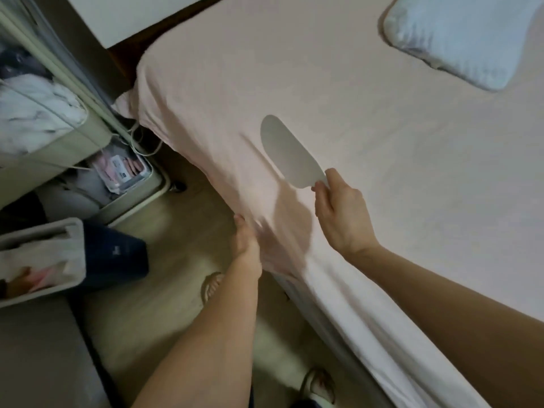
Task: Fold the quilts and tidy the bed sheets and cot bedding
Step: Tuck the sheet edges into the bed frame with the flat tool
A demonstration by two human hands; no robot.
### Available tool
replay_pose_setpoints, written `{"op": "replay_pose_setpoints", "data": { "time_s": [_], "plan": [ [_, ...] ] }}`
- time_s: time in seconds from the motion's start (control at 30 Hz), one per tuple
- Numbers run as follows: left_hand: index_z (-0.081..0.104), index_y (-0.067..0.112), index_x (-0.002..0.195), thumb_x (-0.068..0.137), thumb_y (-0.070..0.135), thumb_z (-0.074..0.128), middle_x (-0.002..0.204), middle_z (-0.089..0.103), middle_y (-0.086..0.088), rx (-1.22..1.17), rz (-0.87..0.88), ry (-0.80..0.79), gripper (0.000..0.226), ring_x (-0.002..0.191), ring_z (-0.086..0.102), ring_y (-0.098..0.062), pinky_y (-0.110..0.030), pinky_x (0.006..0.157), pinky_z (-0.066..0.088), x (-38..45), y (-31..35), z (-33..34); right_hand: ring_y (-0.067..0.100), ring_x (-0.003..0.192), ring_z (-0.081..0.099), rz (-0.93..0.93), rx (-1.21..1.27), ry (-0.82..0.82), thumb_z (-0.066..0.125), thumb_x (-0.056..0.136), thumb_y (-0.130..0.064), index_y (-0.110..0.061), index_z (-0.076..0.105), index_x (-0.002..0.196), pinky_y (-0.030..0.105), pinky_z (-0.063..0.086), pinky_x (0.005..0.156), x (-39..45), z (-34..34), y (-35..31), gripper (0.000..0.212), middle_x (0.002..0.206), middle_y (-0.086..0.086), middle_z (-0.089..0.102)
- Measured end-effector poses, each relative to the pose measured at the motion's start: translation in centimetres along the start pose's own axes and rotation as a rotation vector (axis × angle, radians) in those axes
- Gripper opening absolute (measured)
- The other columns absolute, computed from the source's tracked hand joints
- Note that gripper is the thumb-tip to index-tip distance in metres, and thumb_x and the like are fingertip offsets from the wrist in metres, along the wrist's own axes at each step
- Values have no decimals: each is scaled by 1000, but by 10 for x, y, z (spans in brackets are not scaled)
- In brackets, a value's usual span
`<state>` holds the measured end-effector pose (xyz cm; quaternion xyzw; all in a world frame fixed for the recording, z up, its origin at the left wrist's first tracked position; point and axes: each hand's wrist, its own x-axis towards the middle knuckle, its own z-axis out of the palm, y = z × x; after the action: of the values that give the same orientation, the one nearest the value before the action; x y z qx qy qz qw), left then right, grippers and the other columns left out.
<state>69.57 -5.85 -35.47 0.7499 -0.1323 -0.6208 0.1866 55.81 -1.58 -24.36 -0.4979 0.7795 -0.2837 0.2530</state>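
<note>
Here, from the head view I see the pink sheet (338, 107) stretched over the bed, hanging loose and blurred over the bed's left edge. My left hand (245, 242) is at that edge, fingers curled into the hanging fabric and gripping it. My right hand (338, 213) is on top of the bed just inside the same edge, fingers and thumb pinched on the narrow end of a flat grey paddle (284, 151); its rounded blade lies against the sheet, pointing toward the bed's far left corner. A pale blue pillow (462, 36) lies near the far right corner, well apart from both hands. On the floor (176, 290) beside the bed stands a cot (44, 136) with crumpled bedding (35, 107) inside. Two sandalled feet show below.
</note>
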Motion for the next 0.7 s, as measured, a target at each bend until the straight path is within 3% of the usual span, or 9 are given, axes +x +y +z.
{"op": "replay_pose_setpoints", "data": {
  "time_s": [0.1,0.17,0.2,0.27,0.37,0.47,0.53,0.6,0.7],
  "plan": [
    [57,13,124,94,67,26,115,65,-9,0,-50,-97,69,106,60,-28,-42,95,43,-31,-65,11,37,65,53,38,-3,-4,33,102,-21,-5,43,90,51,46,63,-58,-15,35,23,72,17,59],
    [63,10,100,98,43,44,86,67,-6,-9,-14,-126,38,85,60,-27,-37,79,46,-49,-103,20,38,66,52,86,0,-6,33,102,-22,-5,44,89,52,46,65,-90,-21,56,24,73,16,59],
    [63,7,94,97,28,49,82,66,-8,-24,16,-96,25,83,59,-27,-37,78,49,-53,-120,24,38,66,52,103,1,-6,33,102,-23,-4,44,89,52,46,65,-104,-23,67,25,73,16,59],
    [62,4,99,97,11,48,99,67,-17,-66,57,-17,16,89,60,-31,-43,88,52,-56,-140,25,38,66,52,122,-5,-10,33,102,-23,-5,44,89,52,46,65,-125,-25,85,25,73,16,59],
    [52,0,127,100,9,37,132,53,-21,-1,96,248,32,119,52,-36,-42,102,43,-51,-152,-3,36,65,53,127,-5,9,33,102,-23,-5,46,91,52,46,63,-153,-26,104,24,72,15,59],
    [49,-1,131,100,10,38,135,51,-20,33,118,457,35,126,48,-33,-33,99,40,-38,-158,-37,36,62,51,114,-13,36,34,102,-25,-7,43,88,51,45,60,-177,-22,119,25,68,13,57],
    [53,6,125,101,14,40,126,57,-17,-76,152,322,29,117,55,-31,-37,89,46,-29,-166,-37,36,61,49,84,-33,46,35,102,-27,-11,39,83,50,44,59,-194,-19,128,25,67,11,56],
    [54,15,122,101,34,42,116,61,-8,-259,14,-7,30,106,58,-26,-37,84,47,-38,-183,-24,35,63,49,87,-61,54,35,102,-28,-14,38,82,50,44,61,-211,-18,138,24,68,10,56],
    [62,15,111,87,54,60,94,66,-1,-54,19,-295,46,85,61,-16,-32,78,53,-63,-219,-8,36,67,50,122,-80,41,36,102,-28,-13,40,86,49,44,63,-242,-15,150,22,70,10,56]
  ]
}}
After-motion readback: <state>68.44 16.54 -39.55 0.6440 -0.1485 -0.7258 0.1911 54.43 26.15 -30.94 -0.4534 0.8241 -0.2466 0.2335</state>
